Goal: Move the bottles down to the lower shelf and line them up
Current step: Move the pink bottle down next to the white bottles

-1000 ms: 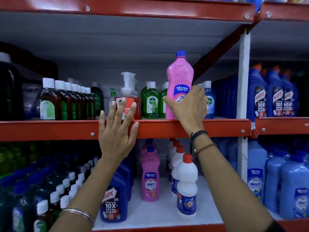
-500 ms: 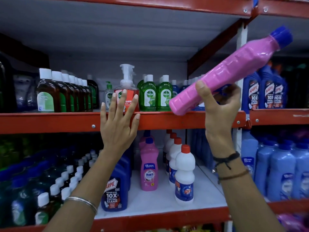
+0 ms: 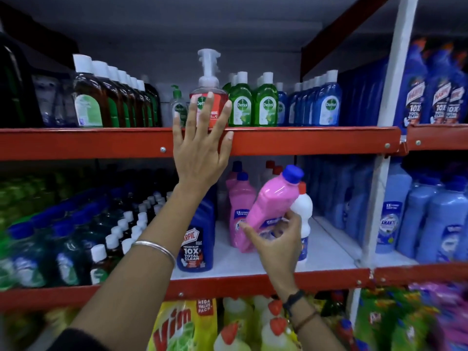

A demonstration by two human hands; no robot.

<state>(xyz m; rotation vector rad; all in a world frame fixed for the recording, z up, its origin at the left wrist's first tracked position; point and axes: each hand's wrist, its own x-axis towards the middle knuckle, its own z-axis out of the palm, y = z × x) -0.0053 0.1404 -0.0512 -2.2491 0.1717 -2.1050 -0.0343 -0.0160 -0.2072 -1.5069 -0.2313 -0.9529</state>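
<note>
Across the red front edge of the upper shelf (image 3: pixel 76 143), flat and spread, the left hand (image 3: pixel 200 153), open and holding nothing, fingertips reaching up before a red pump bottle (image 3: pixel 210 97) near that edge; touching it or not, impossible to tell. Below, over the white board of the lower shelf (image 3: pixel 326 249), midway between back and front edge, the right hand (image 3: pixel 276 244), closed around the bottom of the pink bottle (image 3: pixel 273 198), thumb on one side and fingers wrapped over the label. Held in the air and tilted, blue cap leaning up and to the right, base not yet set on the board. Just beside its base to the left, a standing pink bottle (image 3: pixel 240 211) with more behind it; pressed close on the right, a white bottle (image 3: pixel 302 206) at the front of its own file; nearer the front edge to the left, a blue Harpic bottle (image 3: pixel 196 244). Tight gap, and therein the likely trouble: lowered at this slant, a base clipping the pink neighbour or a shoulder shoving the white one, with a toppled row to follow. Also a low grip on a tall, top-heavy body, so a possible swing or slip if released before standing upright. Lesser risk up top: a nudge of the pump bottle from the braced fingertips.
</note>
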